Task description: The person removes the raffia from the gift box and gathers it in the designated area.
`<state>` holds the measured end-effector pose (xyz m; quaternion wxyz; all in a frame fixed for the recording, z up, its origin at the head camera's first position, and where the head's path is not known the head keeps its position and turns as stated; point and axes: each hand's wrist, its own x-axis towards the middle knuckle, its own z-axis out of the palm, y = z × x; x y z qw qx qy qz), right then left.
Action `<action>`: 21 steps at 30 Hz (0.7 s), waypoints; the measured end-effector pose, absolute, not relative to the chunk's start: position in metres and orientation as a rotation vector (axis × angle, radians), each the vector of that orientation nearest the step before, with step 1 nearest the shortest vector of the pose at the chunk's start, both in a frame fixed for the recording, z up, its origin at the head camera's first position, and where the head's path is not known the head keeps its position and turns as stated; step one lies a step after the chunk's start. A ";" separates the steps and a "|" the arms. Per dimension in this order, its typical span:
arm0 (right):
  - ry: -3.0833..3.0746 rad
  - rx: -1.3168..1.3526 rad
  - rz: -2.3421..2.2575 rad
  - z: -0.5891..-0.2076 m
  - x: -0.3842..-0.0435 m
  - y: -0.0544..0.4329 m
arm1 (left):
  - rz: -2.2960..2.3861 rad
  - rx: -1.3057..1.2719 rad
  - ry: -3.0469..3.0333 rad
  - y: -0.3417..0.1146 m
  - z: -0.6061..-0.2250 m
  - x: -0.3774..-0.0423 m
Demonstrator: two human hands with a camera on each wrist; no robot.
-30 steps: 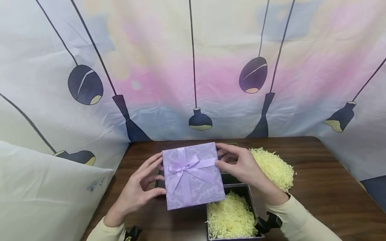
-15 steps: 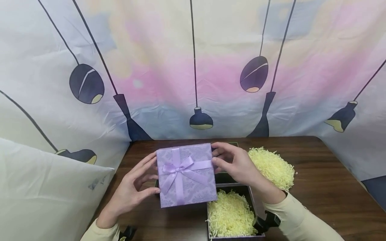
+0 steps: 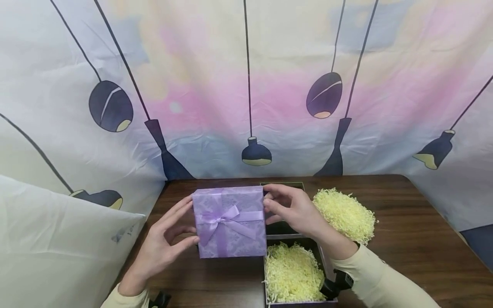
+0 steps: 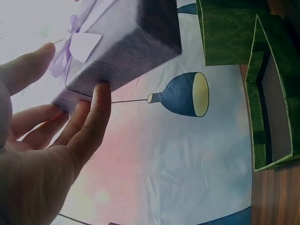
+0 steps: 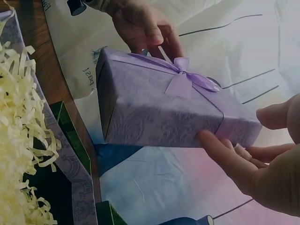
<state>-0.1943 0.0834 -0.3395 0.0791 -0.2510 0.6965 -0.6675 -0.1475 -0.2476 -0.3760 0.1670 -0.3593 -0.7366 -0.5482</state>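
Both hands hold a lavender patterned gift box lid [image 3: 231, 231] up above the table, its ribbon bow facing the head camera. My left hand [image 3: 159, 246] grips the left edge, thumb low and fingers along the upper side. At the opposite edge my right hand [image 3: 294, 209] pinches the upper right corner between thumb and fingers. In the right wrist view the side walls of the lid [image 5: 159, 117] show. Right below it in the head view stands an open purple box [image 3: 322, 261] full of pale yellow paper shreds [image 3: 294, 273].
A loose heap of yellow shreds [image 3: 346, 216] lies on the brown table [image 3: 408, 239], right of the hands. Behind the lid stands a green box [image 3: 286, 229], partly hidden. In the left wrist view appears an open green box part [image 4: 276, 159]. A white cushion-like thing [image 3: 65, 244] is at left.
Both hands have carried the lid to the left. It has turned more level and tipped, so it looks shorter from top to bottom. More of the green box shows behind it.
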 end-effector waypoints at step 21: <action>2.169 -0.809 -2.027 -0.338 -0.183 0.074 | -1.617 -0.735 -2.096 -0.246 -0.369 -0.129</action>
